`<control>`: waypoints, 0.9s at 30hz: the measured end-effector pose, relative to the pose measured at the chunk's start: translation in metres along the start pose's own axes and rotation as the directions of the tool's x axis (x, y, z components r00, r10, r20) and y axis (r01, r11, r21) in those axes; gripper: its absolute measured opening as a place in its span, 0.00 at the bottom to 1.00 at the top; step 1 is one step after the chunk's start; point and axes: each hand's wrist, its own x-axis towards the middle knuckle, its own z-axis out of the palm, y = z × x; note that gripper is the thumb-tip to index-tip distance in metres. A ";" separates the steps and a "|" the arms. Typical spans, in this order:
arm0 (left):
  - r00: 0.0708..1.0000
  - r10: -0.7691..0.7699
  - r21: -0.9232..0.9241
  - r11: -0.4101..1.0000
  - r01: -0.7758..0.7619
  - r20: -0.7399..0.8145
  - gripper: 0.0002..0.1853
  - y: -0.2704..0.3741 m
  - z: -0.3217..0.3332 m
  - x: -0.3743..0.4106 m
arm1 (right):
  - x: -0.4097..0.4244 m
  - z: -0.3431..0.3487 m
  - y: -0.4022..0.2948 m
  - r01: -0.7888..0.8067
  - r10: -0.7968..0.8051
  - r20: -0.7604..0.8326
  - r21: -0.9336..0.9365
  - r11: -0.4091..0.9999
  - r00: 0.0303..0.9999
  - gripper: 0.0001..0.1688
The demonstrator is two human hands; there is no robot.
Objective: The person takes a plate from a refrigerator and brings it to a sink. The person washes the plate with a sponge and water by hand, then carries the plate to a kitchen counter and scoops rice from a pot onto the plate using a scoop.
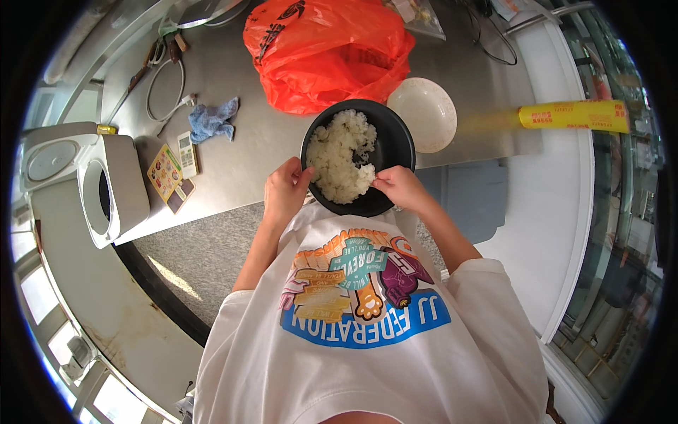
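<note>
A dark rice cooker inner pot stands at the near edge of a steel table, with cooked white rice heaped mostly on its left side. My left hand is at the pot's left rim, thumb and fingers pinched on it. At the lower right of the pot, my right hand reaches over the rim, its fingertips together at the edge of the rice; whether they grip rice or something hidden cannot be told. Touching or close beside the pot on the right is a white bowl, with no food visible inside.
Behind the pot lies a red plastic bag. To the left are a blue cloth, a remote control, a patterned card and an open white rice cooker. A yellow roll projects past the table's right end.
</note>
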 end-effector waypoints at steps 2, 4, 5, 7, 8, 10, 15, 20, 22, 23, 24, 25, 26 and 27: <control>1.000 0.016 -0.017 1.000 -0.016 -0.003 0.09 0.005 0.000 0.002 | 0.000 0.000 0.012 0.034 -0.034 -0.005 0.105 0.994 0.999 0.13; 0.999 0.035 -0.043 0.998 -0.035 -0.007 0.09 0.009 0.002 0.007 | 0.001 0.001 0.024 0.066 -0.066 -0.008 0.222 0.973 0.998 0.14; 0.998 0.056 -0.041 0.998 -0.056 -0.007 0.09 0.012 0.003 0.009 | 0.001 -0.002 0.028 0.042 -0.051 0.023 0.279 0.959 0.998 0.14; 0.995 0.094 -0.036 0.995 -0.094 -0.011 0.08 0.016 0.004 0.013 | 0.001 -0.008 0.031 -0.008 -0.029 0.091 0.388 0.922 0.995 0.15; 0.995 0.102 -0.037 0.994 -0.103 -0.019 0.08 0.019 0.005 0.016 | 0.001 -0.012 0.032 -0.012 -0.035 0.106 0.411 0.911 0.994 0.15; 0.993 0.115 -0.036 0.993 -0.116 -0.036 0.09 0.025 0.005 0.019 | 0.000 -0.022 0.032 -0.019 -0.050 0.139 0.458 0.889 0.989 0.15; 1.000 0.002 0.068 0.998 -0.004 0.025 0.10 0.040 -0.001 0.028 | -0.005 -0.036 0.034 -0.048 -0.064 0.191 0.528 0.848 0.980 0.13; 1.000 0.016 0.073 0.997 -0.017 0.011 0.09 0.027 0.002 0.033 | -0.012 -0.051 0.033 -0.048 -0.082 0.189 0.597 0.800 0.979 0.14; 1.000 0.003 0.124 0.992 -0.005 0.017 0.09 0.023 0.002 0.034 | -0.013 -0.055 0.035 -0.055 -0.088 0.187 0.647 0.760 0.978 0.15; 0.999 0.043 0.058 0.997 -0.043 0.007 0.08 0.021 0.002 0.033 | -0.015 -0.057 0.032 -0.066 -0.074 0.180 0.664 0.745 0.981 0.14; 0.996 0.085 -0.008 0.996 -0.085 -0.005 0.08 0.020 0.002 0.032 | -0.016 -0.061 0.027 -0.075 -0.060 0.173 0.680 0.729 0.983 0.14; 0.992 0.126 -0.074 0.989 -0.127 -0.019 0.08 0.019 0.002 0.031 | -0.017 -0.064 0.025 -0.084 -0.045 0.165 0.696 0.713 0.985 0.14; 0.996 0.091 -0.089 0.992 -0.092 -0.019 0.08 0.020 0.001 0.030 | -0.016 -0.065 0.025 -0.082 -0.039 0.158 0.694 0.715 0.987 0.14; 0.998 0.058 -0.109 0.992 -0.060 -0.017 0.08 0.023 0.001 0.030 | -0.016 -0.068 0.026 -0.081 -0.030 0.148 0.689 0.720 0.989 0.14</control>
